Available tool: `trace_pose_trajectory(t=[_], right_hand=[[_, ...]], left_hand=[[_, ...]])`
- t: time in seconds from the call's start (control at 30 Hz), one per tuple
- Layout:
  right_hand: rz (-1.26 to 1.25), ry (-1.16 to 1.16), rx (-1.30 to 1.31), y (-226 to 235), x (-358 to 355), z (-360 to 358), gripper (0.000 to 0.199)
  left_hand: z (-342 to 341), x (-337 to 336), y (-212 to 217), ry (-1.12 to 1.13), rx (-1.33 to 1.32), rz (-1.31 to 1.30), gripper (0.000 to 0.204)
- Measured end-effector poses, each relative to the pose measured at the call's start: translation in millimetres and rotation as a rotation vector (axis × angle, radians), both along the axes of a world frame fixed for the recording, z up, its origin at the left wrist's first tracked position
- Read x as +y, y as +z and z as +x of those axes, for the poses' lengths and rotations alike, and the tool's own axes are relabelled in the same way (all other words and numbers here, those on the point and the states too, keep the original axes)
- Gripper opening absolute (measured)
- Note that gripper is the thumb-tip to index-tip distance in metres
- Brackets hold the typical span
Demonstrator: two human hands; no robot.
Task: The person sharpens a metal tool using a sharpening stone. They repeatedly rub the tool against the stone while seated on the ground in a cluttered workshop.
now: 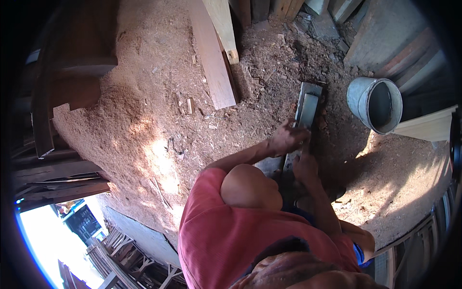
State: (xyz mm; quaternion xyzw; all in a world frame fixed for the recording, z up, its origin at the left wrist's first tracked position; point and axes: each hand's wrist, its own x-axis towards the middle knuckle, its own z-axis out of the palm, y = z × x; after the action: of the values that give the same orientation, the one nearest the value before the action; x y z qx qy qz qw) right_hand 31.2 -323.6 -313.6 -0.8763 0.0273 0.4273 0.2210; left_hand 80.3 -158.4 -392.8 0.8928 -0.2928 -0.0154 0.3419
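Observation:
A grey rectangular block (308, 110), like a sharpening stone, lies on a narrow dark board (312, 88) on the ground ahead of me. My left hand (288, 138) is at the near end of the block, its fingers curled and closed. Just below it and to the right, my right hand (305, 166) is closed too, close against the left. Whatever the two hands grip between them is too small and dark to name. Both my knees are bent up around my arms.
A whitish bucket (358, 96) stands to the right of the board. Long wooden planks (211, 62) lie on the sawdust-covered ground (159, 96) at the upper middle. Wood panels (385, 38) lean at the upper right, and stacked timber (57, 185) sits at the left.

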Motion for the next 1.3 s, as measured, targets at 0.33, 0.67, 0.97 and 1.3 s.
trace_pose_trajectory(t=[0.33,0.67,0.97,1.3], right_hand=[[0.164,0.028,-0.107,0.1,-14.0,46.5,0.087],[0.212,0.032,-0.281,-33.0,-4.0,116.7,0.086],[0.053,-0.005,0.080,14.4,10.1,14.1,0.084],[0.185,0.108,-0.206,-14.9,-12.0,52.7,0.084]], left_hand=[[40.1,8.5,12.9,-0.057,0.071,-0.005,0.057],[148.4,19.5,-8.3,-0.070,0.058,0.046,0.065],[5.9,18.8,-20.9,-0.028,0.008,0.033,0.065],[53.9,20.0,0.4,-0.002,0.100,0.097,0.074]])
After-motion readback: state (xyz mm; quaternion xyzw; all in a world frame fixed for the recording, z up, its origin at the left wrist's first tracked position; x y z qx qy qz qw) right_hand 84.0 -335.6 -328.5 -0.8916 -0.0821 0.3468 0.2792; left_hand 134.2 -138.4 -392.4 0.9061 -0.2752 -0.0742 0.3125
